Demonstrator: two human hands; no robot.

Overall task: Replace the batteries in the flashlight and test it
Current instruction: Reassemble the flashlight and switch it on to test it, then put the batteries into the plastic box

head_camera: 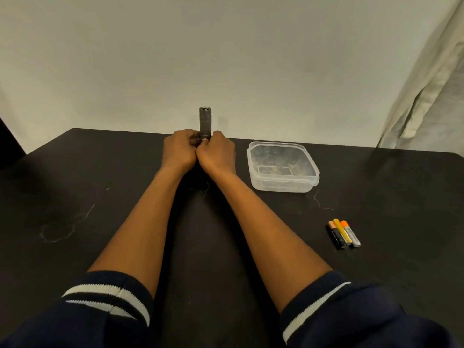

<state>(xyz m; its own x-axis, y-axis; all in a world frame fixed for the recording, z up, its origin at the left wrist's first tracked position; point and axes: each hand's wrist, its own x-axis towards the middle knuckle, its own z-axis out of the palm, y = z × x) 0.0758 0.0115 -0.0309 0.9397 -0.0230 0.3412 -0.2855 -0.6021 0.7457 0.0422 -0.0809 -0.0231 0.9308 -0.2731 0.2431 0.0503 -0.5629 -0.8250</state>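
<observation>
A grey metal flashlight (205,121) stands upright near the far edge of the black table (75,197), lens end up. My left hand (179,151) and my right hand (217,153) meet at its base, fingers wrapped around the lower part, which they hide. Three AA batteries (344,233) lie side by side on the table to the right, well apart from both hands: one black and copper, one yellow, one silver and orange.
A clear plastic container (311,177) without a lid sits just right of my right hand, holding nothing I can make out. A pale wall rises behind the table and a beige curtain (426,96) hangs at the right. Chalky scuffs mark the tabletop.
</observation>
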